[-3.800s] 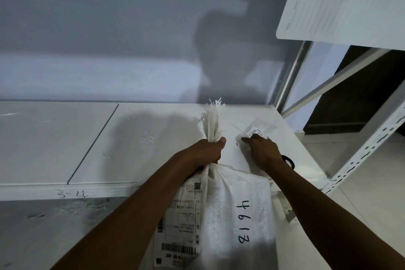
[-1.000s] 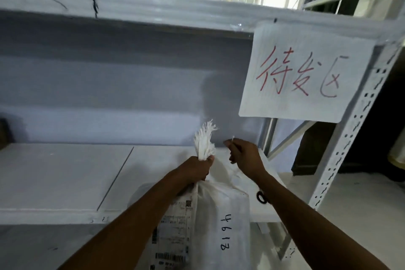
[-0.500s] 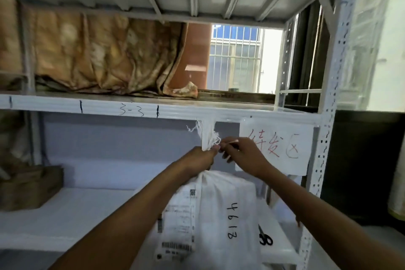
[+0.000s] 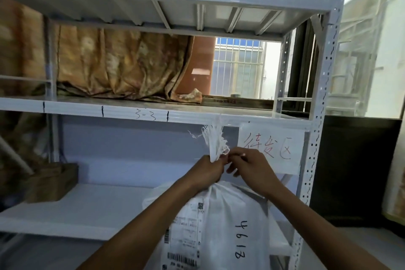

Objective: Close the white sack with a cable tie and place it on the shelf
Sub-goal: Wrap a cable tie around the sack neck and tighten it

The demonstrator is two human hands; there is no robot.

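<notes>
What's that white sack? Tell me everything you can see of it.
The white sack looks woven and full, upright before the shelf. The left hand grips its gathered neck, frayed threads fanning above. The right hand pinches a thin strip, probably the cable tie, beside that neck. A printed label and handwritten 4613 mark its front.
</notes>
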